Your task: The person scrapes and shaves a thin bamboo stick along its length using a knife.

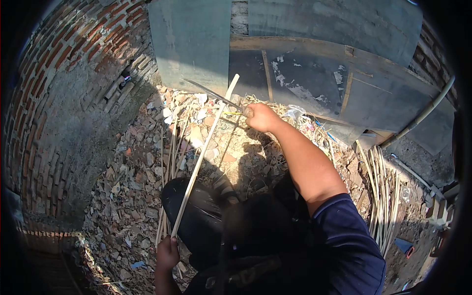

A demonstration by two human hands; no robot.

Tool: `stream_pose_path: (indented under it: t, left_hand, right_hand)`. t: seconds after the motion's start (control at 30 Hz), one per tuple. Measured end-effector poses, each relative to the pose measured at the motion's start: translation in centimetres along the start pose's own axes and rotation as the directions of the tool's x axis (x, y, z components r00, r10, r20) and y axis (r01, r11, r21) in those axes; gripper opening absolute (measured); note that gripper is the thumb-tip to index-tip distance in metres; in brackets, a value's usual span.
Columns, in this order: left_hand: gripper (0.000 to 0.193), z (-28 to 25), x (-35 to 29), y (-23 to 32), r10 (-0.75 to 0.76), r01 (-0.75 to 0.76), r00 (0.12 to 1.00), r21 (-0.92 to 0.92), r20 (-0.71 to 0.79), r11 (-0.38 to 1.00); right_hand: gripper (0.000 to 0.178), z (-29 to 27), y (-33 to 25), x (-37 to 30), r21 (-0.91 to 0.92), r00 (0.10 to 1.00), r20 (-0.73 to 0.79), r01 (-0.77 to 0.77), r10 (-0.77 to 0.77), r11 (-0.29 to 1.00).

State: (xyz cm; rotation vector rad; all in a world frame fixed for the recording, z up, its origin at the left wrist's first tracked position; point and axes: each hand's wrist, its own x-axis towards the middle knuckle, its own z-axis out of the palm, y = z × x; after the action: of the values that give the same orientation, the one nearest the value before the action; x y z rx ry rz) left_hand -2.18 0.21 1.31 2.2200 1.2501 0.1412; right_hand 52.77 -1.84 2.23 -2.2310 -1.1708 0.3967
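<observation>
My left hand (167, 253), low at the left of my lap, is closed around the lower end of a long pale stick (201, 160) that looks like split bamboo. The stick slants up and away past my dark-clothed knee to its far end near the board wall. My right hand (263, 118), arm stretched forward, grips the handle of a long-bladed knife (210, 92). The blade points left and crosses the stick near its upper end. Whether its edge presses into the stick I cannot tell.
Rubble and wood shavings (241, 155) cover the ground. More pale strips (172, 152) lie left of my knee, and a bundle of strips (381, 196) lies at the right. A brick wall (64, 113) stands left, grey boards (191, 44) ahead, with a pipe (423, 115) leaning at right.
</observation>
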Motion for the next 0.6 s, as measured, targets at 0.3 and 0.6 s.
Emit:
stream_pose_path:
  t: [0.3,0.6]
  left_hand:
    - [0.043,0.7,0.2,-0.4,0.026,-0.03,0.999,-0.161,-0.026,0.987]
    - [0.043,-0.2,-1.9,-0.9,0.093,-0.092,0.992,0.009,-0.082,0.996]
  right_hand:
    - [0.047,-0.8,-2.1,-1.8,-0.264,0.951,0.195,0.286,-0.239,0.921]
    - [0.042,-0.5,1.1,-0.2,-0.444,0.979,-0.11,0.105,-0.17,0.89]
